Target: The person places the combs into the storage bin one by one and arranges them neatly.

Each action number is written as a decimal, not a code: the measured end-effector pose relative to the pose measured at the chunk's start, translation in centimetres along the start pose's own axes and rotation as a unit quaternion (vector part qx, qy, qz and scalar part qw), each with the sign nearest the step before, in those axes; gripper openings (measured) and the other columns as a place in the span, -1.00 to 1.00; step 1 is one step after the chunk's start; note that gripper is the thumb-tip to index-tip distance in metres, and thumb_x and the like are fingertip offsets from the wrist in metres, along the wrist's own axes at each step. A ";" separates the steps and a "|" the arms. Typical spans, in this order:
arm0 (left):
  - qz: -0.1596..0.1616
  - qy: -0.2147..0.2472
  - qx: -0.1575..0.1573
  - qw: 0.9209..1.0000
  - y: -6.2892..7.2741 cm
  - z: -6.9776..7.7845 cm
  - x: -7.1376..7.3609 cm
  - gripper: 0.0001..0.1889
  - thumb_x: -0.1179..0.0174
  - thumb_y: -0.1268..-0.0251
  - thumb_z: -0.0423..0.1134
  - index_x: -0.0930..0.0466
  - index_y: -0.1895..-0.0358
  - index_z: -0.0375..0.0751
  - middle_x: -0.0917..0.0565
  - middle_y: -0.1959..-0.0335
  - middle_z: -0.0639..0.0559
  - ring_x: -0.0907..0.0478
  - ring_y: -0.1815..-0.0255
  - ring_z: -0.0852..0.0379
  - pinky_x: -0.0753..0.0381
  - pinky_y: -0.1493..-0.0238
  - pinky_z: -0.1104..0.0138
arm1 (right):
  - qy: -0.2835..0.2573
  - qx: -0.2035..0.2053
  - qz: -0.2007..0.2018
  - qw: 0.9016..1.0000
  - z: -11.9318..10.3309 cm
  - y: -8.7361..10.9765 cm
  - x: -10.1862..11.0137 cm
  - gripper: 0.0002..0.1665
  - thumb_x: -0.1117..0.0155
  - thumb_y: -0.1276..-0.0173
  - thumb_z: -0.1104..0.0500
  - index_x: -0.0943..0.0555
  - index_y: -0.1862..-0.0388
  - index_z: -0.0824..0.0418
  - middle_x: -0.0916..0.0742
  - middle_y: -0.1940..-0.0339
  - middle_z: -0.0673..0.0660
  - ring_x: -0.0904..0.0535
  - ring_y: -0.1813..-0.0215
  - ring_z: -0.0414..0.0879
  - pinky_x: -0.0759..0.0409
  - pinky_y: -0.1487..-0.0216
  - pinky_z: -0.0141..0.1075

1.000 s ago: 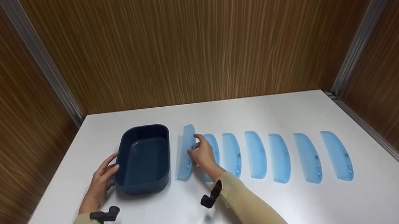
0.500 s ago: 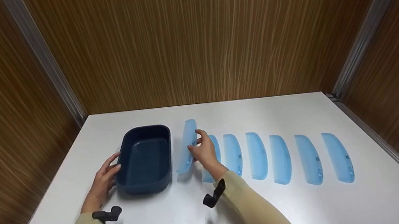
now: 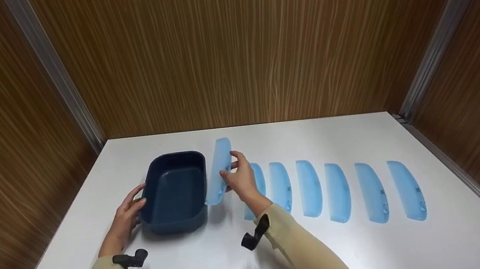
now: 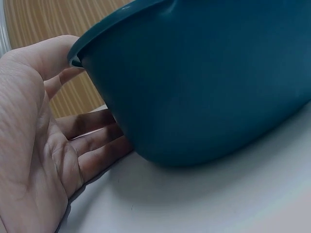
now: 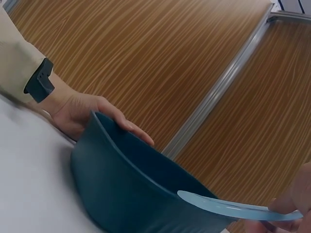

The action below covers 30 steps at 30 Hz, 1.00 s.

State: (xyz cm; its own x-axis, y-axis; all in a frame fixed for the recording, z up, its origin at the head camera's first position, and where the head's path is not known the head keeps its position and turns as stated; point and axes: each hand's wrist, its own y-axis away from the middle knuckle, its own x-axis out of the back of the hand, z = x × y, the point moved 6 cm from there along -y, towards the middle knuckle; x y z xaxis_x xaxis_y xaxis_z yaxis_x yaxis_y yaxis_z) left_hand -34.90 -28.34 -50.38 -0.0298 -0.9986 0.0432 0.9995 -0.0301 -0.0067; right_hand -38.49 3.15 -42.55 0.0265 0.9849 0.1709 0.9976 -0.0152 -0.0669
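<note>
My right hand (image 3: 242,179) pinches a light-blue translucent comb (image 3: 219,172) between thumb and fingers, holding it above the table. The comb's lower end is close to the right rim of a dark blue plastic tub (image 3: 202,218); in the right wrist view the comb (image 5: 233,208) appears edge-on, overlapping the tub's rim (image 5: 141,182). My left hand (image 3: 122,220) grips the tub's left side at the rim. In the left wrist view, the left hand (image 4: 48,126) has its upper digits at the lip and lower fingers against the outer wall. The tub's floor shows no objects.
Several more blue combs lie in a row to the right, including one (image 3: 258,181) partly behind my right hand and another (image 3: 408,190) at the far end. The white table (image 3: 200,263) is enclosed by wood-grain panels (image 3: 231,50) at the back and sides.
My right hand has raised the comb off the table, then shifted it left toward the tub's right rim. My left hand stays at the tub's left side.
</note>
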 end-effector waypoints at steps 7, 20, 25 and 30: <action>-0.006 -0.004 -0.002 1.000 0.2 0.0 -0.1 -0.43 -0.03 -0.40 -0.12 -0.12 -0.43 0.04 -0.32 -0.29 -0.24 -0.41 -0.15 0.00 -0.47 0.04 0.27 | -0.021 -0.001 -0.018 1.000 -0.5 0.1 -1.0 -0.26 -0.28 -0.19 0.41 -0.27 -0.34 0.18 -0.53 0.18 0.23 -0.60 0.30 0.05 -0.60 0.52 -0.15; 0.001 -0.006 -0.006 1.000 -0.1 -0.1 0.0 -0.44 -0.04 -0.38 -0.11 -0.14 -0.42 0.05 -0.35 -0.24 -0.27 -0.42 -0.14 -0.01 -0.47 0.02 0.24 | -0.065 -0.017 -0.037 0.997 -0.3 0.1 -2.6 -0.24 -0.30 -0.16 0.43 -0.29 -0.34 0.17 -0.53 0.18 0.23 -0.62 0.33 0.04 -0.59 0.56 -0.18; 0.006 -0.007 -0.007 1.000 0.0 -0.3 0.0 -0.44 -0.04 -0.38 -0.12 -0.15 -0.41 0.06 -0.36 -0.25 -0.24 -0.41 -0.15 -0.03 -0.46 0.02 0.23 | -0.064 -0.025 -0.045 0.997 -0.2 0.2 -3.1 -0.23 -0.30 -0.16 0.41 -0.28 -0.35 0.17 -0.53 0.16 0.22 -0.61 0.31 0.02 -0.60 0.54 -0.18; 0.007 -0.005 -0.008 1.000 -0.2 -0.5 -0.2 -0.45 -0.05 -0.38 -0.12 -0.17 -0.41 0.06 -0.37 -0.24 -0.24 -0.44 -0.11 -0.02 -0.47 0.03 0.20 | -0.074 -0.035 -0.050 0.995 0.1 0.1 -3.5 -0.24 -0.30 -0.16 0.40 -0.28 -0.35 0.19 -0.53 0.15 0.22 -0.61 0.29 0.02 -0.60 0.52 -0.17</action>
State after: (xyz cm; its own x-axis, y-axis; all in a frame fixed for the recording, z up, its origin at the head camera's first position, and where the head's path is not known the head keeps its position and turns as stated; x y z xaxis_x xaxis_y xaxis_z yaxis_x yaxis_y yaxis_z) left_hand -35.09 -28.18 -50.85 -0.0159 -0.9985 0.0533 0.9996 -0.0171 -0.0229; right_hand -38.49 -0.30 -43.26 -0.0785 0.9966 0.0257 0.9969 0.0782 0.0120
